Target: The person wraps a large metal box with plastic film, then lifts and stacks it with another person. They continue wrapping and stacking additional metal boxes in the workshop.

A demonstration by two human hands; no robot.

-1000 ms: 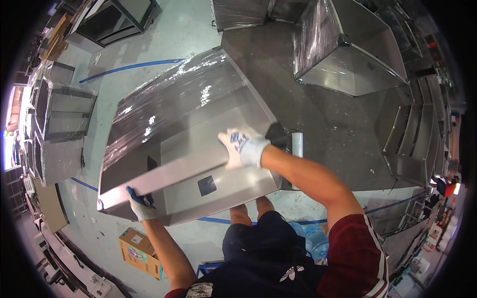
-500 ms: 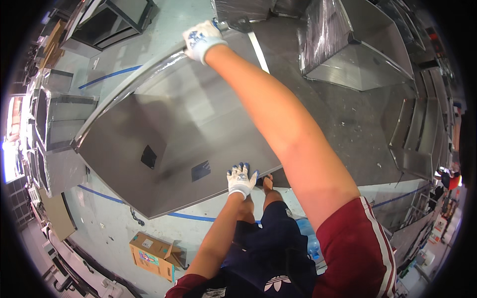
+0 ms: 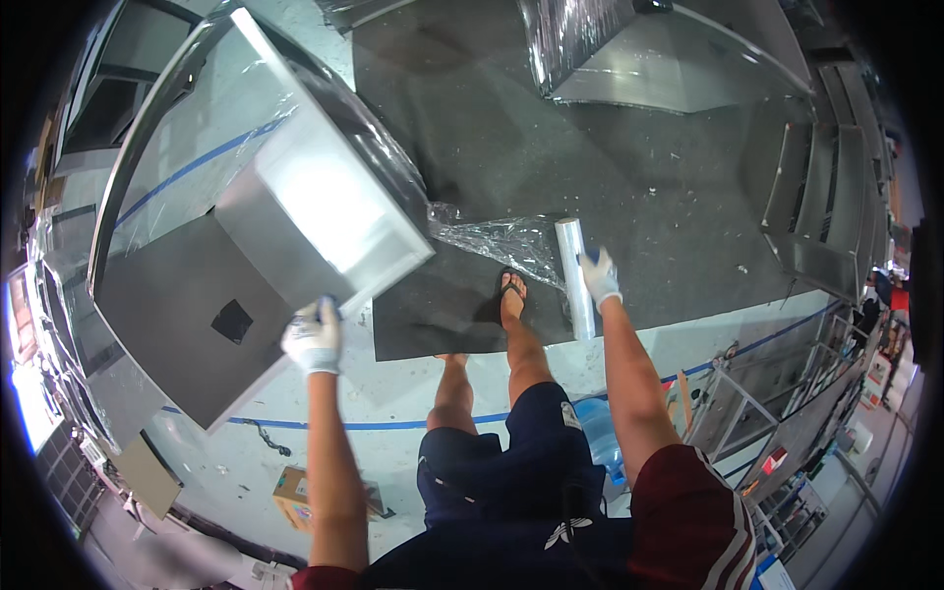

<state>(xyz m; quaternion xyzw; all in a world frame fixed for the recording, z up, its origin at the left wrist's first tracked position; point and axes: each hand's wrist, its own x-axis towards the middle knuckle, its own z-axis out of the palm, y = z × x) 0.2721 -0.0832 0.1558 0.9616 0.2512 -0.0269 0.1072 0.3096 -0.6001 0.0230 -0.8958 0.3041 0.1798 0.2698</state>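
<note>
A grey open-fronted metal cabinet (image 3: pixel 157 305) stands tilted at the left, with a dark square patch on an inner wall. My left hand (image 3: pixel 313 336), in a white knit glove, is closed over the cabinet's near right edge. My right hand (image 3: pixel 600 277), gloved too, grips a roll of clear stretch film (image 3: pixel 574 280) from its right side. A bunched, twisted length of film (image 3: pixel 497 239) runs from the roll to the cabinet's right corner. More film clings shinily along the cabinet's outer side. The fingertips of my right hand are partly hidden behind the roll.
Dark matting (image 3: pixel 669 226) covers the floor around my sandalled foot. A film-wrapped metal cabinet (image 3: pixel 639 69) stands at the far right, a shelved metal unit (image 3: pixel 821 211) beyond it. Behind my legs are a cardboard box (image 3: pixel 293 497) and a blue plastic bottle (image 3: pixel 600 433).
My right hand has come from the cabinet's far edge back toward me and right, drawing out film. The cabinet has turned and now sits farther left. My left hand has shifted left to its edge.
</note>
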